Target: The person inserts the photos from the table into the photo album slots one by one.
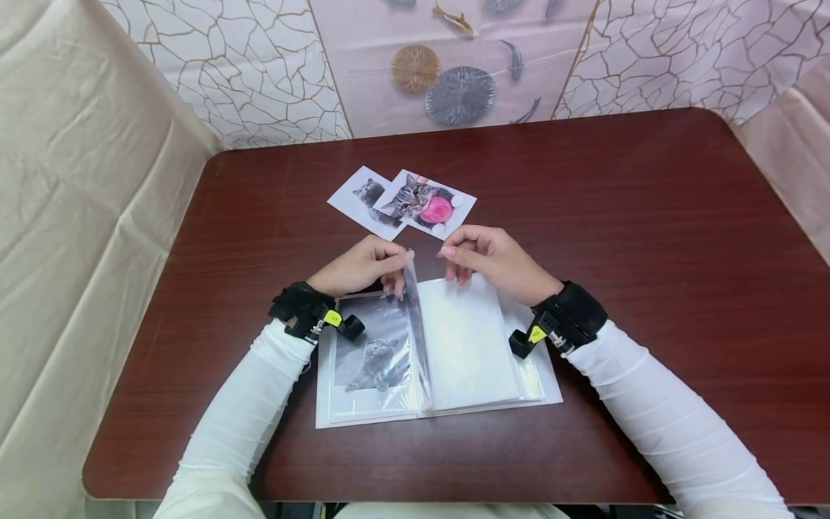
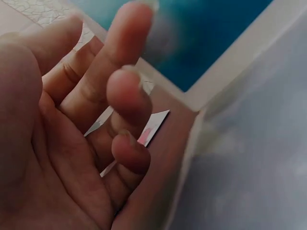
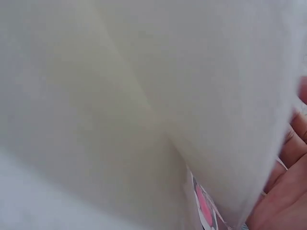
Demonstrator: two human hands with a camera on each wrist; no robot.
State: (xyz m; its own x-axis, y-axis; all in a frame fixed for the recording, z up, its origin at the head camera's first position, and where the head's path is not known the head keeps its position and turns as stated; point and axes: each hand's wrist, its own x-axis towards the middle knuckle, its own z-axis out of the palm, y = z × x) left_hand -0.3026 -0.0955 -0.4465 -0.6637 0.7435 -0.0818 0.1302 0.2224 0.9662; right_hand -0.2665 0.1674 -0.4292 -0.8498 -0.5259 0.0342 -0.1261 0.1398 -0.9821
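A photo album (image 1: 375,424) with clear plastic pages lies open on the table. On its left side, a picture of a grey cat (image 1: 376,364) shows through the plastic. One clear page (image 1: 418,339) stands up near the middle, and my left hand (image 1: 366,267) pinches its top corner. A blue picture (image 2: 211,38) with a pale border fills the upper part of the left wrist view. My right hand (image 1: 486,259) hovers over the top of the white right-hand page (image 1: 467,353), fingers loosely bent, nothing visible in them. Pale page surfaces hide most of it in the right wrist view.
Two cat photos overlap on the table (image 1: 616,216) beyond the album: one of a grey kitten (image 1: 357,202), the other of a tabby with a pink ball (image 1: 424,204). Patterned cloth (image 1: 259,72) hangs behind the table's far edge.
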